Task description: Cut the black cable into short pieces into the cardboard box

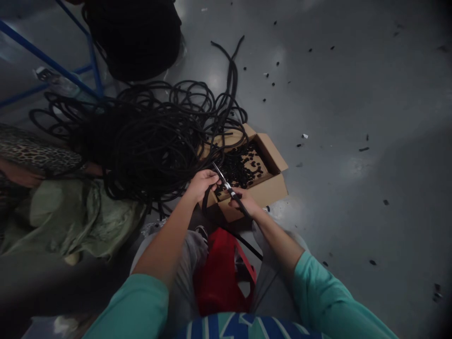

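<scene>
In the middle of the view my left hand [202,184] is closed, pinching a black cord or tube [206,198] that hangs down below the fingers. My right hand [246,201] is wrapped round the dark handles of scissors [222,178], whose silver blades point up and left, beside the left fingertips. Whether the blades touch the cord, I cannot tell. Both hands are over the near edge of an open cardboard box [271,192], which holds many short black pieces [240,167]. Left of the box lies a large tangled heap of black cord [141,136], some strands crossing its edge.
A big black coil [141,42] stands behind the heap, near a blue metal frame [52,61]. At left, another person's hand [21,175] rests by green cloth [81,212]. A red object [219,273] is between my legs. Small black bits lie on the grey floor [339,108].
</scene>
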`<state>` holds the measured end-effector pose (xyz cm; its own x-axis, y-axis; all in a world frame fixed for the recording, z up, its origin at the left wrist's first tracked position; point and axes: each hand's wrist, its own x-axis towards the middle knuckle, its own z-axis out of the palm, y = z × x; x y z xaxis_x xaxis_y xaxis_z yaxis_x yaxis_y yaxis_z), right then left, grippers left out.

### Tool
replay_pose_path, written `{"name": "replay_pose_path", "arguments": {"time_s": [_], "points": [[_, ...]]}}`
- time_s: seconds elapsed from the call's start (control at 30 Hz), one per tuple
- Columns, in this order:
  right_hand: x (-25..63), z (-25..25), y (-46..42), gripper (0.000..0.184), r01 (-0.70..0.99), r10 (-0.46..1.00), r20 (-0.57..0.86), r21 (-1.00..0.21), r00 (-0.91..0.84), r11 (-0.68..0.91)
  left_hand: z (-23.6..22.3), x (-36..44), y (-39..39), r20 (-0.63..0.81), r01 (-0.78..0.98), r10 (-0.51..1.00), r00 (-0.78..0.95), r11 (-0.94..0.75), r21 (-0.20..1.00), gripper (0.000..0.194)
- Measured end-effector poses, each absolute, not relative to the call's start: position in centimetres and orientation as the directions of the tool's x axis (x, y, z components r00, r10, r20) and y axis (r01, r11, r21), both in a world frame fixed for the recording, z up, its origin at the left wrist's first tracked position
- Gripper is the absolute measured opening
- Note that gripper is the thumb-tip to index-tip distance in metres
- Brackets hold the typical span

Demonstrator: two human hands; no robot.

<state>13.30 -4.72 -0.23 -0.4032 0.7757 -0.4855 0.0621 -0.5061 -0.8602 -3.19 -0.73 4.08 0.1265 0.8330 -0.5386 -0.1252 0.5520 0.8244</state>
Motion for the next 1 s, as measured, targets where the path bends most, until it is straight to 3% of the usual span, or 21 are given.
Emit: {"name": "replay_pose_path", "arguments": {"time_s": [0.2,0.4,0.77,1.0], "points": [[13.0,-0.2,-4.8,0.039,0.076,0.774,-0.537,-0.834,-0.334,-0.546,3.4,-3.1,-0.8,-0.483,0.046,0.875,0.035,0.482,0.875,0.021],[13.3,-0.2,-4.9,0.049,-0.069,0.689,-0.532,-0.765,-0.492,-0.640,2.6,-3.2,-1.0,-0.424,0.241,0.906,-0.008,0.413,0.878,0.015],[13.3,-0.4,-4.5,0.052,-0.028,0.739,-0.509,-0.815,-0.441,-0.578,2.8,-3.3,-1.0,-0.465,0.251,0.885,0.033,0.443,0.861,0.011],[13.5,-0.1,-4.6,0.042,0.069,0.717,-0.528,-0.823,-0.455,-0.563,3.6,-3.8,-0.8,-0.543,0.204,0.837,0.067,0.522,0.828,0.014]]}}
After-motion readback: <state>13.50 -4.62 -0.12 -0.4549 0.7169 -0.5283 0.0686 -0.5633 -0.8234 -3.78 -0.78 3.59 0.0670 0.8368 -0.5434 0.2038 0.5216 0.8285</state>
